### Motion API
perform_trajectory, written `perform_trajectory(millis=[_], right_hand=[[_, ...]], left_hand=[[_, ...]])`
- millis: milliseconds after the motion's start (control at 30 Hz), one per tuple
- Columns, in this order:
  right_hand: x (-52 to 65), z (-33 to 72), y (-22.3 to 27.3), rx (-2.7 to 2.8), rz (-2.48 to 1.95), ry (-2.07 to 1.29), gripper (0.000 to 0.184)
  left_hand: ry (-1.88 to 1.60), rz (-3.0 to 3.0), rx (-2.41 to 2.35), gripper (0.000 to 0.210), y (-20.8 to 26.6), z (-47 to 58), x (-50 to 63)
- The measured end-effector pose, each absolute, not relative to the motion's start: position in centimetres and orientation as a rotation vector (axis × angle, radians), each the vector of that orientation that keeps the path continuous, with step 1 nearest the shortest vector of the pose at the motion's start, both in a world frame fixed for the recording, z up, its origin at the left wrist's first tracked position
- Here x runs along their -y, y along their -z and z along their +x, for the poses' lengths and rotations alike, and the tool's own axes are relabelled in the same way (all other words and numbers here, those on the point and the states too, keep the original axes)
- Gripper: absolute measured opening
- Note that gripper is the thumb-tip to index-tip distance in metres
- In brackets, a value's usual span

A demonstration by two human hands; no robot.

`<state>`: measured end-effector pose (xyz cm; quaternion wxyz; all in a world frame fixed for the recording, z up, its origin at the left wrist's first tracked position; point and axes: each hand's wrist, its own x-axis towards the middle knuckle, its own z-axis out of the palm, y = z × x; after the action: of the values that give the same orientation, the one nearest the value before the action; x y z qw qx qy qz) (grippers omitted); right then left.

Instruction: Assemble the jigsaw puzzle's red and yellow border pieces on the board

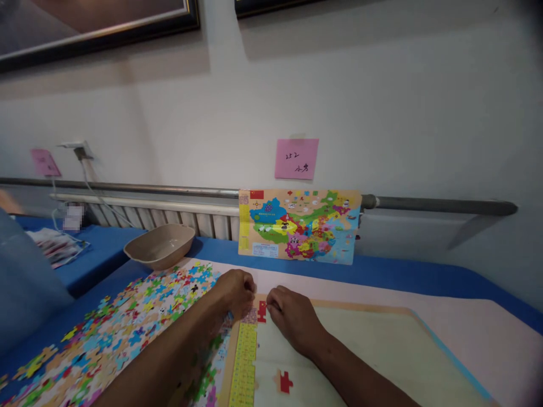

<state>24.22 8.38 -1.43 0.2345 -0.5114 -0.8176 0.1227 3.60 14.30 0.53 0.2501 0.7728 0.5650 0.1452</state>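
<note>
My left hand [238, 289] is closed, its fingers curled at the top left corner of a jigsaw puzzle board [360, 350]; whatever it may hold is hidden. Just right of it, my right hand [294, 317] is closed too, thumb and fingertips beside a red puzzle piece [262, 312]. Whether they grip anything cannot be seen. A strip of joined yellow puzzle pieces [244, 362] runs down the board's left side. Lower on the board, a loose red and tan piece [285, 382] lies apart.
Many loose puzzle pieces [136, 322] cover the blue table [407, 277] at left. A beige bowl [163, 246] stands behind them. A colourful map sheet [299, 226] leans at the wall below a pink note [296, 159]. Another person's blue sleeve [25, 288] shows at far left.
</note>
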Motion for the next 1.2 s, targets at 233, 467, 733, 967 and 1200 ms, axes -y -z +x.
perform_trajectory(millis=[233, 467, 733, 967, 1200], right_hand=[[-8.1, 24.1, 1.3, 2.212, -1.432, -0.280, 0.015], [-8.3, 24.0, 1.4, 2.237, -1.427, -0.256, 0.014], [-8.7, 24.0, 1.4, 2.272, -1.374, -0.292, 0.014], [-8.8, 23.9, 1.6, 2.274, -1.373, -0.299, 0.015], [-8.8, 23.9, 1.6, 2.260, -1.390, -0.295, 0.015]], left_hand=[[-0.397, 2.090, -1.542, 0.016, -0.4, 3.6, -14.3], [-0.428, 2.078, -1.521, 0.015, 0.0, 3.4, -14.2], [-0.464, 2.071, -1.526, 0.014, 0.1, 3.5, -14.1], [-0.470, 2.102, -1.532, 0.012, -0.1, 3.5, -13.7], [-0.452, 2.089, -1.625, 0.010, -0.9, 4.2, -13.0]])
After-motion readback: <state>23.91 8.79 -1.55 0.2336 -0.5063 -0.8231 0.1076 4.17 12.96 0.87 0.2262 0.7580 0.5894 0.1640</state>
